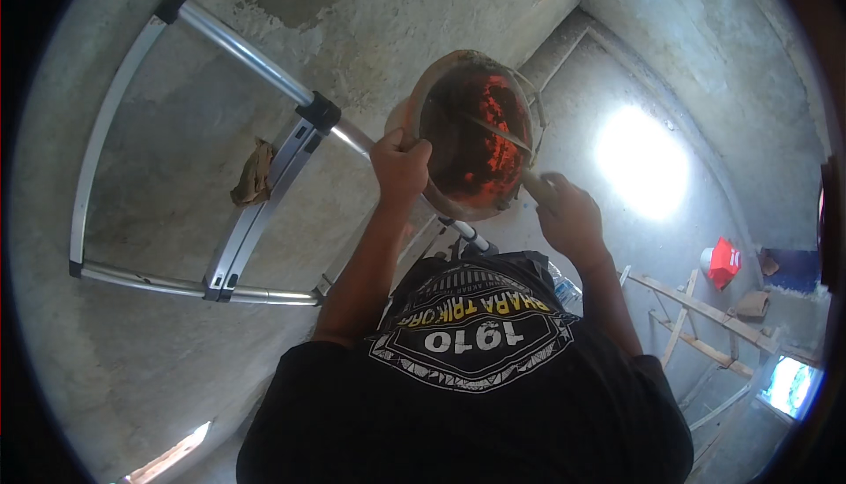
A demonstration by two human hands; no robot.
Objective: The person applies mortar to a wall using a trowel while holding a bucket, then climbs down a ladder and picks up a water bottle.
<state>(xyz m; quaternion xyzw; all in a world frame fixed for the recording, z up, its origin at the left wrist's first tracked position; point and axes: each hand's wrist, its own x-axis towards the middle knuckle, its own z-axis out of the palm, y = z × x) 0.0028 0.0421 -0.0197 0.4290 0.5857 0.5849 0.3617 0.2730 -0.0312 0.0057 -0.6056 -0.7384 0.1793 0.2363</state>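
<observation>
A round bucket (pixel 458 211) with a pale, dirty rim is tipped so its inside faces me. Dark residue covers much of that inside, with bright orange-red patches showing. My left hand (pixel 402 165) grips the bucket's rim on the near left side, thumb over the edge. In my right hand (pixel 568 215), closed at the bucket's right side, is the pale handle of a tool (pixel 536 186). A thin, narrow blade seems to reach from it across the bucket's mouth; seen almost edge-on, its exact kind is unclear.
An aluminium ladder (pixel 242 52) stands left of me by the rough grey wall (pixel 370 26). Crumpled brown material (pixel 255 174) hangs on one rung. Down at the right are a wooden frame (pixel 696 308) and a red object (pixel 724 263). Bright light falls on the floor (pixel 564 105).
</observation>
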